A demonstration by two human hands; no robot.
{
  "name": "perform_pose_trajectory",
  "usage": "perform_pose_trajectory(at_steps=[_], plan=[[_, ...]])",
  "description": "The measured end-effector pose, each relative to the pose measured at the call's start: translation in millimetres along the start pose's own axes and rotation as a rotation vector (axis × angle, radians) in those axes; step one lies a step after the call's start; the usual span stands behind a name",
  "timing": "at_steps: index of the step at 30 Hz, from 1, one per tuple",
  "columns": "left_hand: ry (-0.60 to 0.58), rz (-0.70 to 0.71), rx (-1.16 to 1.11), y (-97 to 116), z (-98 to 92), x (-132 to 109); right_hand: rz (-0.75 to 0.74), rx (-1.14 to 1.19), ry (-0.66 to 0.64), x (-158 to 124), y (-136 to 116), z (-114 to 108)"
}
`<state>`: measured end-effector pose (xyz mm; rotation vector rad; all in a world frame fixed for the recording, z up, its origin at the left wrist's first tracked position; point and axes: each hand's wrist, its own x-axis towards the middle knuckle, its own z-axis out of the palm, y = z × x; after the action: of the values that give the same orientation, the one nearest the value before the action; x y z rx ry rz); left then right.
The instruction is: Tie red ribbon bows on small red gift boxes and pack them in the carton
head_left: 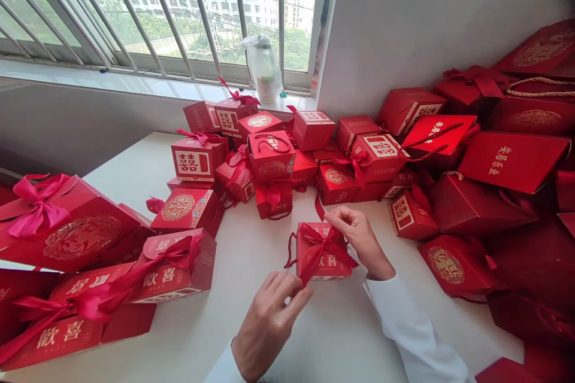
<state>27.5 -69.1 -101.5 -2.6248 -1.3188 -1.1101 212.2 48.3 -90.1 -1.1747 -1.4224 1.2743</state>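
A small red gift box (330,266) with gold characters lies on the white table (251,251) in front of me. A red ribbon (324,246) is tied in a bow across its top. My left hand (269,320) pinches the lower end of the ribbon at the box's near left corner. My right hand (359,236) pinches the ribbon's upper end just above the box's right side. Both hands are closed on the ribbon, pulling in opposite directions.
Many red gift boxes are piled along the back (269,155), larger ones with pink bows at the left (67,227), and red bags at the right (512,161). A plastic-wrapped jar (265,69) stands on the windowsill. A white wall rises at right.
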Motion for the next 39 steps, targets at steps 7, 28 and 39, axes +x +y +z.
perform_pose_trajectory(at_steps=[7, 28, 39], plan=[[-0.086, 0.064, -0.006, 0, -1.2, -6, -0.031, -0.071, -0.006, 3, 5, -2], [-0.068, -0.074, -0.125, -2, -18.8, 56, -0.071, -0.175, 0.068, 11, 9, -36], [-0.619, -0.056, 0.033, -14, -8.4, 99, -0.102, -0.277, 0.003, 2, -9, -53]])
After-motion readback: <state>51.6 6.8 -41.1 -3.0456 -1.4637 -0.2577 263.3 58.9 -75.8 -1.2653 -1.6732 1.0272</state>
